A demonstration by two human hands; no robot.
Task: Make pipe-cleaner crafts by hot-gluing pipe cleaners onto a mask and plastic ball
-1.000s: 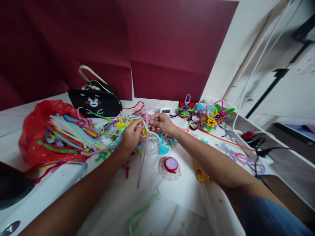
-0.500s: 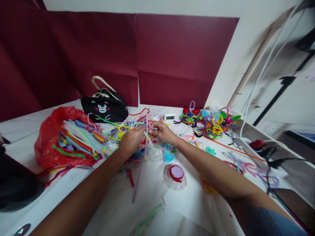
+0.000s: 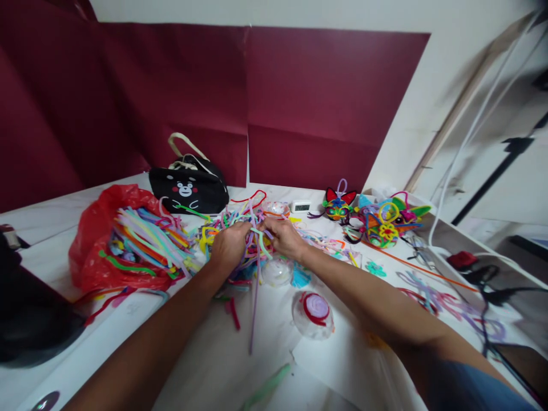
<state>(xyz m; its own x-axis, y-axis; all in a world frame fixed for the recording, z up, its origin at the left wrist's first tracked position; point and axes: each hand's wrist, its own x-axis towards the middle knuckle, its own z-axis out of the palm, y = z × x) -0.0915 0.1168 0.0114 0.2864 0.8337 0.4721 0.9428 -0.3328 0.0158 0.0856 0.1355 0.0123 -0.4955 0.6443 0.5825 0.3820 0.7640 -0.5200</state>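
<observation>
My left hand [image 3: 230,246] and my right hand [image 3: 284,237] are closed close together over the middle of the table, pinching pipe cleaners between them. A long purple pipe cleaner [image 3: 254,311] hangs down from the fingertips, its upper end rising above them. A mint green pipe cleaner [image 3: 264,244] with a bend in it crosses at the same spot. The exact grip is partly hidden by the fingers. Just below the hands sits a clear plastic dome [image 3: 277,273], and nearer to me is another clear dome [image 3: 314,326] topped with a purple and red coil.
At left, a red plastic bag [image 3: 88,251] holds many pipe cleaners; a black bag [image 3: 186,190] stands behind. Finished colourful figures [image 3: 339,206] and a small digital clock [image 3: 300,206] are at the back. Cables and a phone [image 3: 520,362] lie at right.
The purple pipe cleaner's hanging end has swung from a slant to nearly upright. My right fingers have curled in more, and the mint green piece has shifted. The view has moved slightly left.
</observation>
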